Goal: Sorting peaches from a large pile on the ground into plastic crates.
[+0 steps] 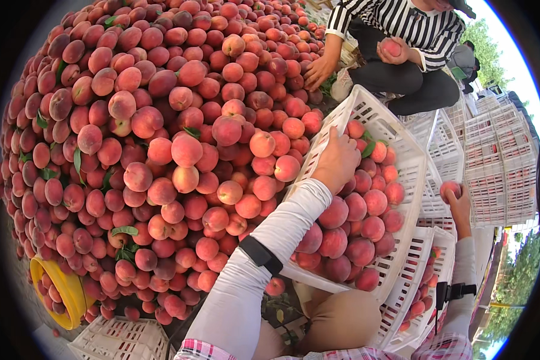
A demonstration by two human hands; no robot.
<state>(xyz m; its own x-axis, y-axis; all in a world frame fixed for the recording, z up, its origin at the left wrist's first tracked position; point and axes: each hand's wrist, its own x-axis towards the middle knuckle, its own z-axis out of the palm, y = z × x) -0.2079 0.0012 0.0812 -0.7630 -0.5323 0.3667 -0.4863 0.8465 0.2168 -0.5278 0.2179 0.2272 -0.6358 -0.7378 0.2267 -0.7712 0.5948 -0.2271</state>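
My left hand (339, 157) is over the near side wall of a white plastic crate (411, 180), its fingers bent. Whether it grips the rim or anything under the palm is hidden. Inside that crate, peaches (360, 225) with a few green leaves fill the side nearest me. My right hand (461, 207) is raised beyond the crate, holding one peach (450, 189) in its fingers. To my left, a large heap of red peaches (184, 153) reaches up to the crate's side. Each forearm wears a light sleeve and a black strap.
A co-worker (396, 49) in a striped top squats past the crate, one hand at the heap, the other holding a peach. More crates (499, 162) stand stacked at right. Below are a yellow bucket (76, 292) with peaches and an upturned-looking white crate (121, 337).
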